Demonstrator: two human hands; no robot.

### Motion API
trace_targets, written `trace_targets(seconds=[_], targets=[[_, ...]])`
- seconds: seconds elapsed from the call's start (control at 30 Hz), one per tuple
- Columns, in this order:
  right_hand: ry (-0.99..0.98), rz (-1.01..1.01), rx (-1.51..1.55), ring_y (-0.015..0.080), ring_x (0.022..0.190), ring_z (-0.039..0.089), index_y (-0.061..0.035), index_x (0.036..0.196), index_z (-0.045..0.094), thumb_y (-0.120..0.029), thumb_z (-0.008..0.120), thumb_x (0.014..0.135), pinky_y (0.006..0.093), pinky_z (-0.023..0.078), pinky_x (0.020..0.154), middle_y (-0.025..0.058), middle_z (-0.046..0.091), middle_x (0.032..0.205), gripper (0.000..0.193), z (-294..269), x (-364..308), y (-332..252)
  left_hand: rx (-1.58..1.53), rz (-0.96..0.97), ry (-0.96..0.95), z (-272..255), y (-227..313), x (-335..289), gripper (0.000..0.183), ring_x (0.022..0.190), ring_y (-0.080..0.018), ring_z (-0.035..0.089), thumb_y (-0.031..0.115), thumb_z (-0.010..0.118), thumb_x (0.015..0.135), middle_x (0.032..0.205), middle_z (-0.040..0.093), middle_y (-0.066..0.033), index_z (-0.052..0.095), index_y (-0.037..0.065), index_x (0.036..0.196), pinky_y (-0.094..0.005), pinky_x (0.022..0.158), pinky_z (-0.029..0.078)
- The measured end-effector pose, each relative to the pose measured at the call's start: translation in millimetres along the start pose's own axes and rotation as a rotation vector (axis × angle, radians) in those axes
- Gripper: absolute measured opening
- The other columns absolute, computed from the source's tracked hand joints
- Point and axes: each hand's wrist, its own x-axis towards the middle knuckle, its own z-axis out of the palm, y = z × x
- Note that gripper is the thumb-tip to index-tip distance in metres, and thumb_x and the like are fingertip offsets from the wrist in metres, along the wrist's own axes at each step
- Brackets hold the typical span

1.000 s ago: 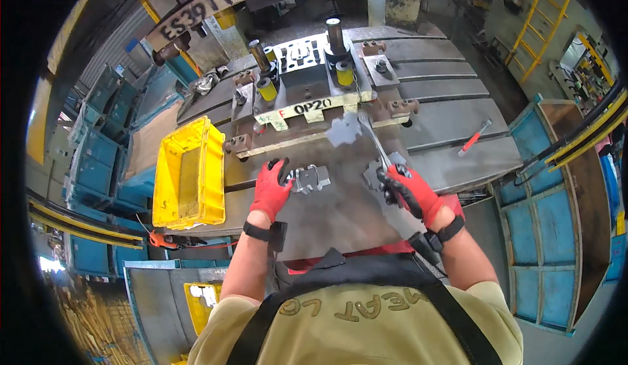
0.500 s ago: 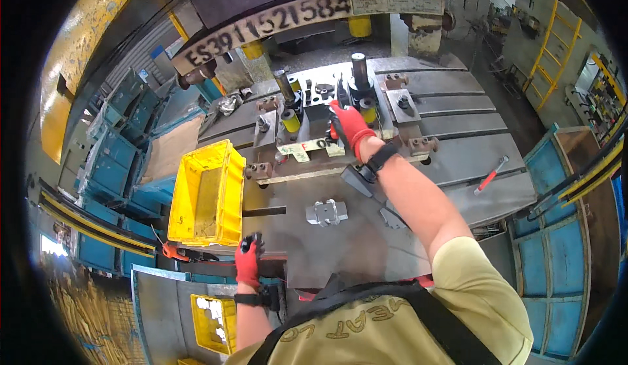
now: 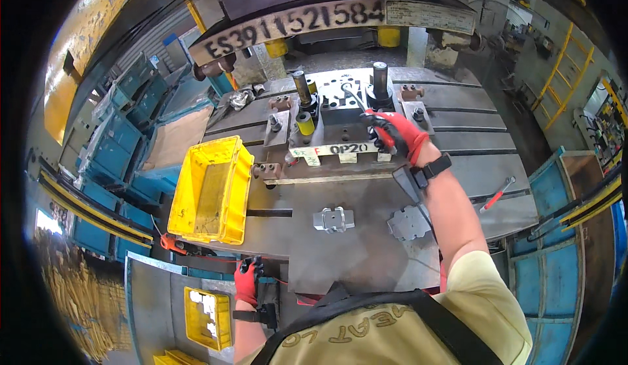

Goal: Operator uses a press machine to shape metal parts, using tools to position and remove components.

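Observation:
My right hand, in a red and black glove, is closed on a slim silver metal tool with a curved tip. It reaches over the right front of a steel die on the press bed, and the tool points at the die's upper face. Two dark guide posts, the right post and left post, rise from the die. Low and left, my left hand, gloved alike, has its fingers curled beside the table's front edge; what they hold, if anything, is hidden. A formed metal part lies on the near plate.
A yellow crate stands left of the die. Another flat metal part lies at right, below my forearm. A red-handled hammer rests on the bed's right side. A smaller yellow bin with pale pieces sits lower left. The press ram hangs above.
My view has shifted, moving the scene slightly right. My right hand has drawn back rightward from the die's middle, and the silver tool now shows. My left hand is slightly lower.

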Motion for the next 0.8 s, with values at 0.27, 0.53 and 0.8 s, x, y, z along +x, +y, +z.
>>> trace_targets(seconds=[0.27, 0.53, 0.8], targets=[[-0.057, -0.400, -0.417, 0.0059, 0.048, 0.037, -0.0065, 0.082, 0.048, -0.024, 0.040, 0.078, 0.0215, 0.031, 0.043, -0.0019, 0.041, 0.051, 0.020, -19, 19, 2, 0.039, -0.021, -0.012, 12, 1, -2, 0.017, 0.065, -0.0121, 0.053, 0.009, 0.049, 0.072, 0.078, 0.054, -0.0044, 0.050, 0.003, 0.088, -0.0209, 0.054, 0.043], [0.087, 0.077, -0.125, 0.0040, 0.046, 0.039, -0.0058, 0.079, 0.052, -0.025, 0.045, 0.077, 0.0189, 0.030, 0.041, -0.0039, 0.044, 0.056, 0.021, -5, 20, 22, 0.191, -0.098, -0.001, 17, -9, -2, 0.017, 0.063, -0.0112, 0.051, 0.010, 0.052, 0.070, 0.072, 0.055, -0.0046, 0.051, 0.002, 0.085, -0.0227, 0.056, 0.041], [0.283, -0.116, -0.002, 0.0046, 0.038, 0.038, -0.0060, 0.087, 0.051, -0.020, 0.054, 0.070, 0.0182, 0.028, 0.033, -0.0030, 0.045, 0.058, 0.022, 13, -86, 18, 0.718, -0.102, -0.067, 10, -32, -9, 0.028, 0.073, -0.0193, 0.052, 0.023, 0.054, 0.069, 0.078, 0.055, -0.0124, 0.051, -0.001, 0.084, -0.0272, 0.063, 0.039]])
